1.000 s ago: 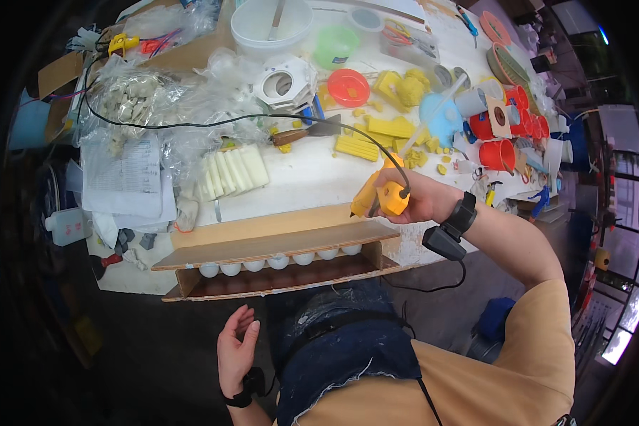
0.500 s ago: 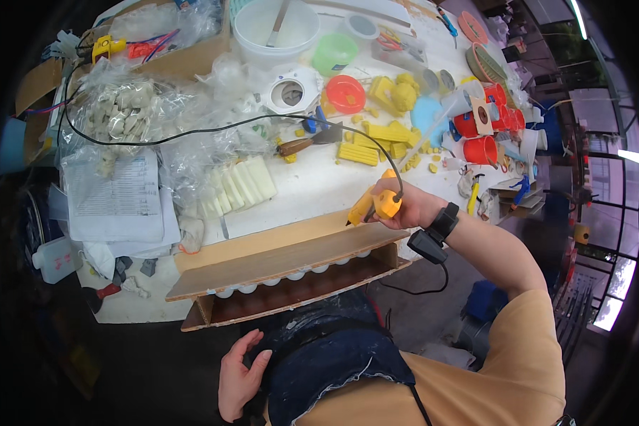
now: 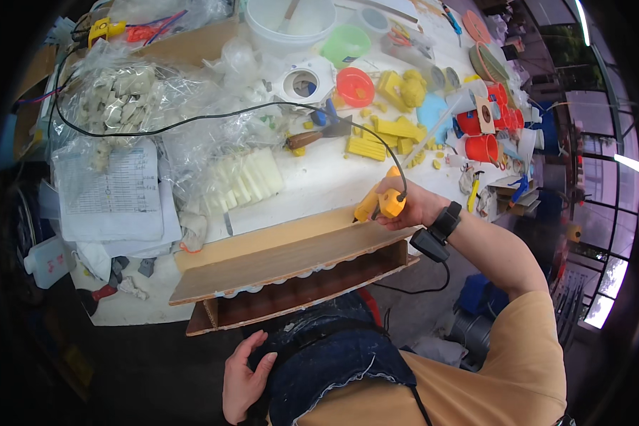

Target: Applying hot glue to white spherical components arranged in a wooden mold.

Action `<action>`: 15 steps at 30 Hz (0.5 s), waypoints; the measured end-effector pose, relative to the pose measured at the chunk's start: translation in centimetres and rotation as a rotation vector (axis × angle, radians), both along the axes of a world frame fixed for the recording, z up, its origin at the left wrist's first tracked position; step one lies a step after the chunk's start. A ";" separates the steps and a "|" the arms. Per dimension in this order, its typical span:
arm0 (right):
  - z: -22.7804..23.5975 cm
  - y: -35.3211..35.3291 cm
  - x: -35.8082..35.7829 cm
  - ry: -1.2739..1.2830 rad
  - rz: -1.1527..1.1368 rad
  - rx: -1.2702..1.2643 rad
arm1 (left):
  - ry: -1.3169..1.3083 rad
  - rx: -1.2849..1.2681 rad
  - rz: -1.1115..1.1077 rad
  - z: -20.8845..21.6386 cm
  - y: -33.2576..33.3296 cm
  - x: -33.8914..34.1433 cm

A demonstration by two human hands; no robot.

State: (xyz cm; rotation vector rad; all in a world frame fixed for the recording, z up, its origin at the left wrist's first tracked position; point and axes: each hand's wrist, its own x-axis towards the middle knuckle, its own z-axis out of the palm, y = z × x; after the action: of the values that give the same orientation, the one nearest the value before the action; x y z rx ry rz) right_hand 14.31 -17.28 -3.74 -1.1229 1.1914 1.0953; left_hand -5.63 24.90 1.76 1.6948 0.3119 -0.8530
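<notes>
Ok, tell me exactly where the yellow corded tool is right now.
In the head view, the yellow corded tool is right of centre, gripped in the right hand, near the right end of the wooden box.

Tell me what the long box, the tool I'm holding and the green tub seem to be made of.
Box: apparently wood, perhaps plywood, matte brown; its edges look layered.
Tool: probably hard plastic, yellow and smooth, given its moulded-looking body.
Tub: likely plastic; it looks smooth and translucent.

The white balls (image 3: 251,290) now show only as slivers beneath the wooden board (image 3: 291,262); the left hand (image 3: 244,378) sits nearer the apron (image 3: 334,361).
</notes>
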 end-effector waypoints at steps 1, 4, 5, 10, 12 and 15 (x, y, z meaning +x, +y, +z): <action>-0.1 0.0 0.0 0.001 -0.002 -0.001 | -0.001 -0.003 -0.001 -0.1 0.0 -0.1; -0.3 0.1 -0.1 0.048 -0.023 -0.022 | 0.001 -0.005 0.000 -0.4 0.1 -0.1; -0.3 0.0 -0.1 0.049 -0.012 -0.004 | 0.004 -0.005 0.003 -0.4 0.1 -0.1; 0.1 1.2 0.1 0.030 0.015 0.029 | 0.009 -0.006 0.021 -0.8 0.4 -0.5; 0.1 1.6 0.0 0.001 0.046 -0.017 | 0.007 -0.001 0.022 -1.0 0.6 -0.5; 0.2 2.2 0.0 -0.017 0.058 0.006 | 0.006 0.000 0.024 -1.1 0.8 -0.5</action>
State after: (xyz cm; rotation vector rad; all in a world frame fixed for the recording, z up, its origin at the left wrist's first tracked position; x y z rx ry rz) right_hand 14.28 -15.06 -3.55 -1.1659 1.1477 1.1302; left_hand -6.11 25.70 0.68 1.6853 0.3357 -0.8410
